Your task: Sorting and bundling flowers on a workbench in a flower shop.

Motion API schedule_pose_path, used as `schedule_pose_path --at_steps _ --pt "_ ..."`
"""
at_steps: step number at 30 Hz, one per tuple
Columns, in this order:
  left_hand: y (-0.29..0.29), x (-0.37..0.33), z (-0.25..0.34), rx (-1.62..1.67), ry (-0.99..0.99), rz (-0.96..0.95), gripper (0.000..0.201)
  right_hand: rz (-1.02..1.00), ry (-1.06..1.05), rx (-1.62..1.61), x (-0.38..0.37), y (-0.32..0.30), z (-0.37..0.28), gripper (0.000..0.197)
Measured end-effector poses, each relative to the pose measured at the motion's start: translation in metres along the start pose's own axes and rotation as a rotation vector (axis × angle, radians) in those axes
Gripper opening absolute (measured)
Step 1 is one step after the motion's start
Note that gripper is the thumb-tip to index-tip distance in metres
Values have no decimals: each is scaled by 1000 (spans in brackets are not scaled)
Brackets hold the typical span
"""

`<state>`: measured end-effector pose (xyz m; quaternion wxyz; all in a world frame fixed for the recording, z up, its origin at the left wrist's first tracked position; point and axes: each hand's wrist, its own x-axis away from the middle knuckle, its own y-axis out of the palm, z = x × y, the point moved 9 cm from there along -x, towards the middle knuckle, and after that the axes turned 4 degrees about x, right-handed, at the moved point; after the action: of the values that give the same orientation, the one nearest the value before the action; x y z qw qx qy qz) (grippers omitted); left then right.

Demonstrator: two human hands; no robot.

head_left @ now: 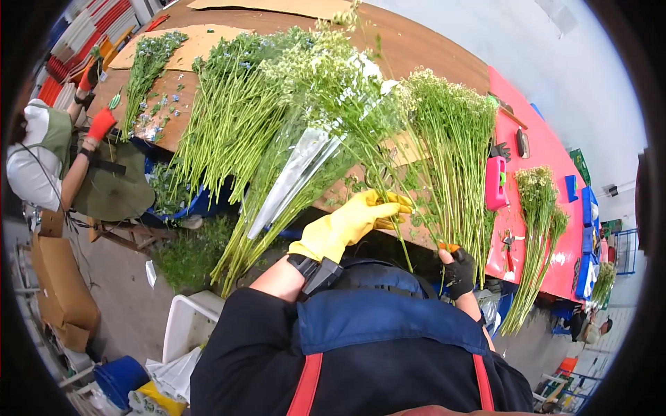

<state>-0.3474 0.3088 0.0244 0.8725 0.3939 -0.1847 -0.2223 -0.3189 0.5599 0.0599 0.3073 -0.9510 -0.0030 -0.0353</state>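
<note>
My left hand [350, 222], in a yellow rubber glove, is closed round a thin bunch of green flower stems [402, 243]. Their leafy tops with tiny pale flowers [333, 97] spread up and to the left. In a black fingerless glove, my right hand [458, 272] is closed beside the lower stems of a large bunch [454, 152] on the table. Something small and orange [449, 247] shows at its fingertips; its kind is unclear. Left of my yellow glove, another bunch lies with a clear plastic sleeve [295, 180], its stems hanging over the table edge.
Blue-flowered bunches [232, 118] cover the brown table's left. On the red tabletop [555, 256] at right lie a pink container [496, 183] and another bunch [538, 229]. A co-worker in red gloves [102, 125] sits at far left. A white plastic chair [187, 322] stands near my left.
</note>
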Motion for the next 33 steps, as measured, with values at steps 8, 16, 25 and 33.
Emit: schedule_pose_path --at_steps 8,16,25,33 --pt "34 13 33 -60 31 49 50 -284 68 102 13 35 1 25" --pt "33 -6 20 104 68 86 44 -306 -156 129 -14 52 -39 26" --pt "33 1 31 -96 114 329 46 -489 172 -621 -4 38 -35 40" --pt "84 -13 -1 -209 78 213 36 -554 421 -297 47 -49 39 41"
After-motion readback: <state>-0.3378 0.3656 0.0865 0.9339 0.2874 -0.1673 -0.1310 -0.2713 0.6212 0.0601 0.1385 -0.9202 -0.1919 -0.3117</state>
